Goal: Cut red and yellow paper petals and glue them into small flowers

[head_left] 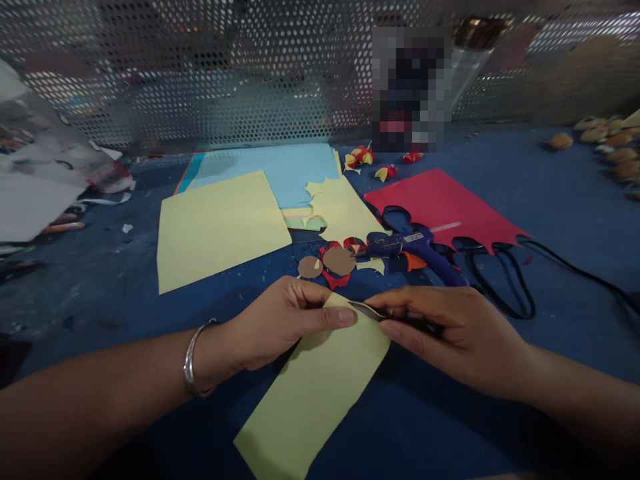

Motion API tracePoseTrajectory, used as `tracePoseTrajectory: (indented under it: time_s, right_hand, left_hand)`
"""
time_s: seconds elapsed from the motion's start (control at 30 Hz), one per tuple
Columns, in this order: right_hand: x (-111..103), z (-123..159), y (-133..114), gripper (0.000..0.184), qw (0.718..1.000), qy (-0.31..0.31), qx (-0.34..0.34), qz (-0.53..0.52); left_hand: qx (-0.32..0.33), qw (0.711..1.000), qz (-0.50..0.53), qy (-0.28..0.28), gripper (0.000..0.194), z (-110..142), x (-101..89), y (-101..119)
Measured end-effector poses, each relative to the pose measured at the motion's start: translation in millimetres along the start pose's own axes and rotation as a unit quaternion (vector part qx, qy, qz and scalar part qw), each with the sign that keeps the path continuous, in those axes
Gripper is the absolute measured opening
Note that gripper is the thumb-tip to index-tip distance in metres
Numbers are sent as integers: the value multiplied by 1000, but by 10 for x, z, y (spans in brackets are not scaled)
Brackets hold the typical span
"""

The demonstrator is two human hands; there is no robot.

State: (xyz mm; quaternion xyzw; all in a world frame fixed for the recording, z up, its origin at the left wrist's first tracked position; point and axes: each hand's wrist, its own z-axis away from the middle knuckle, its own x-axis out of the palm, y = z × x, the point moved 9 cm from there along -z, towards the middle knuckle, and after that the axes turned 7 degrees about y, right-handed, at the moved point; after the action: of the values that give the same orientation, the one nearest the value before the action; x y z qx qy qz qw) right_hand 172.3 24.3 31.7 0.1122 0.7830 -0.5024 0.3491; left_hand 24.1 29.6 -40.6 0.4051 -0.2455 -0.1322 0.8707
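Between my hands is a long pale yellow paper strip [320, 387], its lower end hanging toward me. My left hand [295, 313] pinches its upper edge, thumb on top. My right hand [450, 333] is closed on scissors [369, 311]; a grey blade lies at the paper's top right edge, and the dark handles are mostly hidden by the fingers. Just beyond lie two brown cardboard discs, a larger disc [339, 261] and a smaller disc [311, 267]. A blue glue gun [415, 245] rests on its side with its nozzle by the larger disc.
A yellow sheet [220, 230] lies at left over light blue paper [250, 167]. Scalloped leftovers, a yellow piece [345, 210] and a red sheet [445, 207], lie farther back. A black cord [575, 260] runs right. Small red-yellow paper pieces [360, 157] sit near the perforated metal panel [225, 80].
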Motion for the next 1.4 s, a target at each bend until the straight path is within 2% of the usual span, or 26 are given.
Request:
tracePoseTrajectory:
  time_s: [0.4, 0.83, 1.03, 1.23, 1.4]
  right_hand:
    - [23, 4, -22, 22, 1000, -7, -6, -10]
    - [53, 25, 23, 24, 999, -15, 19, -29]
    - [50, 24, 11, 23, 999, -18, 14, -31]
    - [36, 22, -23, 21, 999, -8, 1, -34]
    - [59, 19, -20, 22, 999, -19, 4, -31]
  left_hand:
    - [-1, 999, -41, 9, 32, -13, -29, -3]
    - [-33, 999, 9, -6, 28, -13, 21, -26]
    - [-17, 1000, -17, -6, 26, -25, -10, -28]
    - [-44, 999, 9, -27, 29, -4, 41, -68]
    - [-63, 998, 16, -15, 31, 0, 41, -99]
